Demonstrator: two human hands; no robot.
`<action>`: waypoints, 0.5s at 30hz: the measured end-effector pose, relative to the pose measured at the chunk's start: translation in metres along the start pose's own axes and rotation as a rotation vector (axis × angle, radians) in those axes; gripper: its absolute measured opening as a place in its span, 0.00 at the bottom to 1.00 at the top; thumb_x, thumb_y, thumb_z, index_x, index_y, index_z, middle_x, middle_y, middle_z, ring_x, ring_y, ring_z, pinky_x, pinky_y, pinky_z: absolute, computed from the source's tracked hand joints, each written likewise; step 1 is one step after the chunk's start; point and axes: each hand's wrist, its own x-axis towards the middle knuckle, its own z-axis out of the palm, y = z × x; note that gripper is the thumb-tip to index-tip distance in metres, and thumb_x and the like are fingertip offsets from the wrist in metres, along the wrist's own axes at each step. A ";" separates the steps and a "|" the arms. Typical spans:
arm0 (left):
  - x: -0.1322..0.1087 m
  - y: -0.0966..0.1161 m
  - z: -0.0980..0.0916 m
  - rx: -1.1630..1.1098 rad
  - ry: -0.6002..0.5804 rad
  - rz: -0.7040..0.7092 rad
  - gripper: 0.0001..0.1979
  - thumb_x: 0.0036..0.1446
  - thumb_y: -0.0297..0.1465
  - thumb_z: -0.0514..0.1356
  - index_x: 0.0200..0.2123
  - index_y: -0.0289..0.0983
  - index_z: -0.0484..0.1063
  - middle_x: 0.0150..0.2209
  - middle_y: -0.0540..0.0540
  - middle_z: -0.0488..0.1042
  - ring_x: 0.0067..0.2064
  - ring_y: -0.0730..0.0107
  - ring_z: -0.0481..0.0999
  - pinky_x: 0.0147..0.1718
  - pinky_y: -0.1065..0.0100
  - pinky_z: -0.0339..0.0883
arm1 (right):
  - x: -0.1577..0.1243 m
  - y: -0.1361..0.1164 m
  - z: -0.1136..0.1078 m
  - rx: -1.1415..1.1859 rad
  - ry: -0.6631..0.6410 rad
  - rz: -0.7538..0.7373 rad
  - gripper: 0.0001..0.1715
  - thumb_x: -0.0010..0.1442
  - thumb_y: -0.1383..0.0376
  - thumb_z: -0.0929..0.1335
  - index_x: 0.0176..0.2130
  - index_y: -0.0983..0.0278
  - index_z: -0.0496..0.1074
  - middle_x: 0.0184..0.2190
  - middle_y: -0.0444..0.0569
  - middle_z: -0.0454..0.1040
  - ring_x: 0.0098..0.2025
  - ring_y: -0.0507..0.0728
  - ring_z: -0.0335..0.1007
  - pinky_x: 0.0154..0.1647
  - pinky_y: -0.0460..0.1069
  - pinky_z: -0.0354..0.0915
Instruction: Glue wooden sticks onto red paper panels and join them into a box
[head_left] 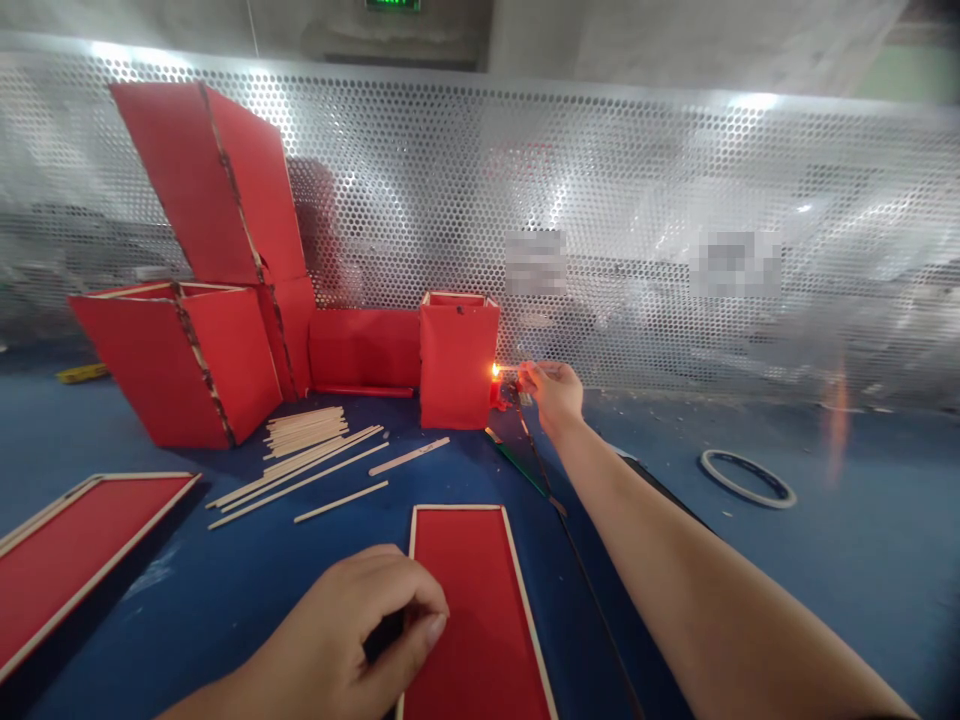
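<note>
My right hand reaches out to a small red candle with a lit flame. Its fingers pinch a thin, pale stick, whose end is at the flame. Low in front, my left hand hovers at the left edge of a red panel framed with thin wooden strips. Its thumb and forefinger are closed together, and whatever may be between them cannot be made out. Just left of the candle stands an upright red box with wooden strips along its top rim.
Taller red boxes stand at the left, near a perforated metal screen. Several wooden sticks and a flat craft stick lie mid-table. A second red panel is at left, a tape roll at right, a green-handled tool between.
</note>
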 end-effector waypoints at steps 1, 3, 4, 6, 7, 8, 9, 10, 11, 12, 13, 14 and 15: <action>0.000 0.000 0.000 0.001 0.004 0.002 0.09 0.66 0.29 0.53 0.33 0.41 0.70 0.28 0.52 0.75 0.30 0.71 0.73 0.29 0.73 0.64 | 0.000 0.000 0.000 0.000 0.000 0.001 0.17 0.68 0.61 0.69 0.54 0.65 0.71 0.51 0.52 0.75 0.46 0.58 0.76 0.45 0.57 0.75; 0.000 -0.001 0.001 -0.001 0.013 0.011 0.09 0.66 0.29 0.53 0.33 0.41 0.70 0.28 0.53 0.74 0.29 0.72 0.73 0.29 0.73 0.63 | 0.000 0.000 0.000 -0.001 0.003 0.001 0.17 0.68 0.61 0.69 0.54 0.65 0.71 0.51 0.53 0.75 0.46 0.59 0.76 0.45 0.57 0.75; 0.000 -0.001 0.001 0.000 0.010 0.008 0.09 0.66 0.29 0.54 0.33 0.41 0.70 0.28 0.53 0.74 0.29 0.72 0.73 0.29 0.73 0.63 | 0.000 0.000 0.001 -0.003 0.007 0.000 0.17 0.68 0.61 0.69 0.54 0.65 0.71 0.51 0.53 0.74 0.47 0.59 0.76 0.46 0.57 0.75; 0.000 -0.002 0.001 -0.002 0.001 0.004 0.09 0.66 0.29 0.54 0.34 0.42 0.70 0.28 0.53 0.74 0.30 0.72 0.73 0.29 0.73 0.63 | 0.000 0.000 0.001 -0.006 0.014 -0.001 0.17 0.68 0.61 0.69 0.54 0.65 0.71 0.52 0.53 0.74 0.47 0.59 0.75 0.46 0.58 0.75; -0.001 -0.002 0.002 -0.003 -0.002 0.003 0.09 0.66 0.29 0.54 0.33 0.42 0.70 0.28 0.53 0.74 0.30 0.72 0.73 0.29 0.73 0.63 | 0.000 0.000 0.001 -0.007 0.018 -0.001 0.17 0.68 0.61 0.69 0.55 0.65 0.71 0.52 0.53 0.74 0.47 0.59 0.75 0.46 0.58 0.75; -0.001 -0.002 0.002 -0.005 -0.001 0.003 0.09 0.66 0.29 0.54 0.33 0.42 0.70 0.28 0.53 0.74 0.29 0.72 0.72 0.29 0.73 0.63 | 0.000 0.000 0.001 -0.007 0.021 -0.001 0.18 0.68 0.61 0.69 0.55 0.65 0.71 0.52 0.53 0.74 0.47 0.59 0.75 0.46 0.58 0.75; -0.001 -0.002 0.002 -0.008 0.000 0.004 0.09 0.67 0.29 0.54 0.33 0.42 0.70 0.28 0.53 0.74 0.29 0.72 0.72 0.29 0.73 0.63 | 0.000 0.000 0.001 -0.006 0.024 -0.001 0.18 0.68 0.61 0.69 0.55 0.65 0.71 0.52 0.53 0.74 0.47 0.59 0.75 0.46 0.58 0.75; -0.001 -0.002 0.002 -0.011 0.002 0.004 0.09 0.67 0.29 0.54 0.33 0.42 0.70 0.28 0.53 0.74 0.29 0.72 0.72 0.29 0.73 0.63 | 0.000 0.001 0.000 -0.005 0.026 0.000 0.18 0.68 0.61 0.69 0.55 0.65 0.71 0.52 0.53 0.74 0.47 0.59 0.75 0.46 0.58 0.75; -0.001 -0.002 0.002 -0.014 0.003 0.004 0.09 0.67 0.29 0.54 0.33 0.42 0.70 0.28 0.53 0.74 0.29 0.72 0.72 0.29 0.73 0.63 | 0.000 0.001 0.000 -0.004 0.027 0.001 0.18 0.68 0.61 0.69 0.55 0.65 0.71 0.52 0.53 0.74 0.47 0.59 0.75 0.46 0.58 0.75; -0.001 -0.002 0.002 -0.014 0.005 0.002 0.09 0.67 0.29 0.54 0.34 0.42 0.70 0.28 0.53 0.74 0.29 0.72 0.72 0.29 0.73 0.63 | 0.000 0.001 0.000 -0.003 0.028 0.002 0.18 0.68 0.61 0.69 0.55 0.65 0.71 0.52 0.53 0.74 0.47 0.59 0.75 0.46 0.58 0.75; -0.001 -0.002 0.002 -0.013 0.006 0.000 0.08 0.67 0.29 0.54 0.34 0.42 0.70 0.28 0.53 0.74 0.29 0.72 0.72 0.29 0.73 0.63 | 0.000 0.001 -0.001 -0.002 0.029 0.003 0.18 0.68 0.61 0.69 0.55 0.65 0.71 0.52 0.53 0.74 0.47 0.59 0.75 0.46 0.58 0.75; -0.001 -0.001 0.002 -0.011 0.006 -0.005 0.09 0.67 0.29 0.54 0.34 0.42 0.70 0.28 0.53 0.74 0.29 0.72 0.72 0.29 0.73 0.63 | 0.001 0.002 -0.001 0.000 0.029 0.004 0.18 0.68 0.61 0.69 0.55 0.65 0.71 0.52 0.53 0.74 0.48 0.59 0.75 0.47 0.58 0.74; -0.001 -0.001 0.002 -0.009 0.005 -0.007 0.09 0.67 0.29 0.54 0.34 0.42 0.70 0.28 0.53 0.74 0.29 0.72 0.72 0.29 0.73 0.63 | 0.001 0.002 -0.001 0.003 0.030 0.004 0.18 0.68 0.61 0.69 0.55 0.65 0.71 0.52 0.53 0.74 0.48 0.60 0.75 0.47 0.58 0.74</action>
